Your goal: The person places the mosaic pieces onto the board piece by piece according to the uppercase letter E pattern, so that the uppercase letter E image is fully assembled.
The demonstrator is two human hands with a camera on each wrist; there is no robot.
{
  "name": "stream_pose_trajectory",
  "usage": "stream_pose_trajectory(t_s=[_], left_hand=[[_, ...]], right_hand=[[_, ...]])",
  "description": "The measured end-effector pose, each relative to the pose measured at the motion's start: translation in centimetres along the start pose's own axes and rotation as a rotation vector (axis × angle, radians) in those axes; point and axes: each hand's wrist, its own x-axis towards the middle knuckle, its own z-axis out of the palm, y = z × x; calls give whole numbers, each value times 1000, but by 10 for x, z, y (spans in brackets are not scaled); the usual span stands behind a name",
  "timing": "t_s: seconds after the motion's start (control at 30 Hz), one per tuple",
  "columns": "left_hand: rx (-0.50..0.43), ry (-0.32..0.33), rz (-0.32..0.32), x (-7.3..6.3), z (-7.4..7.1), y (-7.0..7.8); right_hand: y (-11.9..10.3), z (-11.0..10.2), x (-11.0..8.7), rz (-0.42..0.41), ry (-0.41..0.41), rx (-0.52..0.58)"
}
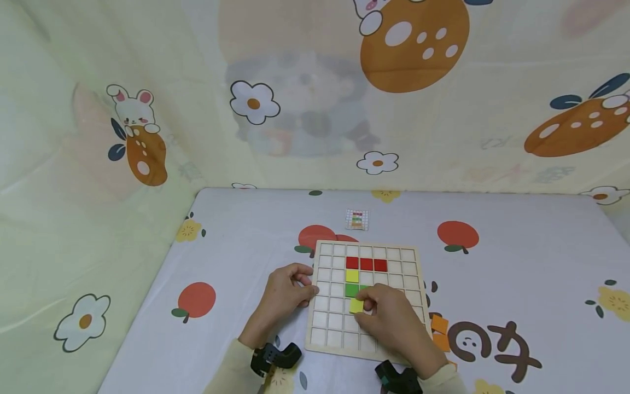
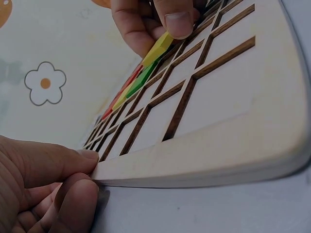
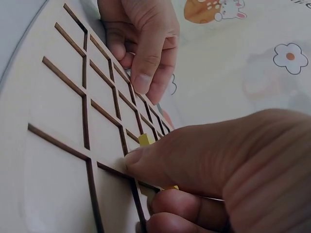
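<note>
A square wooden grid board (image 1: 334,320) lies on the table in front of me. My right hand (image 1: 397,317) pinches a yellow tile (image 1: 355,306) between thumb and fingers, over the cell just below a green tile (image 1: 351,290). In the left wrist view that yellow tile (image 2: 156,51) is tilted above the grid. A second green tile shows partly behind the right fingers. Higher up are one yellow tile (image 1: 351,276) and a row of three red tiles (image 1: 366,264). My left hand (image 1: 284,290) grips the board's left edge, thumb on the rim.
Loose orange tiles (image 1: 439,324) lie at the board's right edge, partly hidden by the right hand. Behind the board is a small card (image 1: 356,219) printed with a coloured grid. A patterned cloth covers the table, and printed curtains (image 1: 305,137) hang behind and to the left.
</note>
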Motion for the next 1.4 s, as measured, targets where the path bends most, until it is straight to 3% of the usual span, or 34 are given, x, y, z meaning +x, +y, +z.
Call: stream_pose_trajectory(t_s=[0.5,1.4], left_hand=[[13,-4,-4,0,-1,0],[10,2,-13,2,0,-2]], right_hand=[[-3,10,0,-16,35,-73],[-1,10,2,-13,32,-73]])
